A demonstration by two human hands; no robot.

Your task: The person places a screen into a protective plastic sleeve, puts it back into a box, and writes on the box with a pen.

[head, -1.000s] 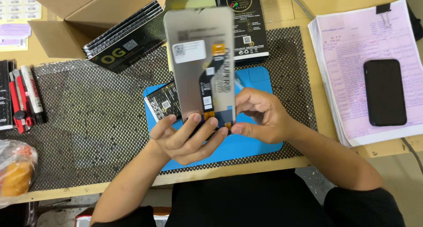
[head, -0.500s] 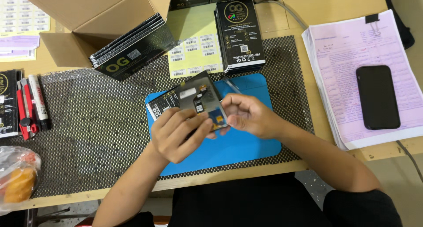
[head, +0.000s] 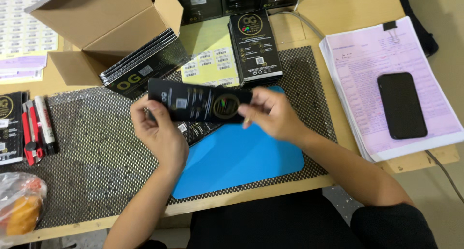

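A flat black product box [head: 198, 103] with a round colourful emblem is held level above the blue work mat [head: 241, 157]. My left hand [head: 159, 133] grips its left end and my right hand [head: 270, 114] pinches its right end. Another dark flat item lies under the box on the mat's upper left, mostly hidden.
An open cardboard carton [head: 104, 34] holds several black boxes leaning at its mouth. A stack of black boxes [head: 254, 46] and a yellow label sheet [head: 208, 60] lie behind. Pink papers [head: 382, 80] with a black phone [head: 401, 105] sit right; markers [head: 36, 128] left.
The phone screen part I held up a second ago came down onto the mat. Both hands now hold a black product box above the mat instead.
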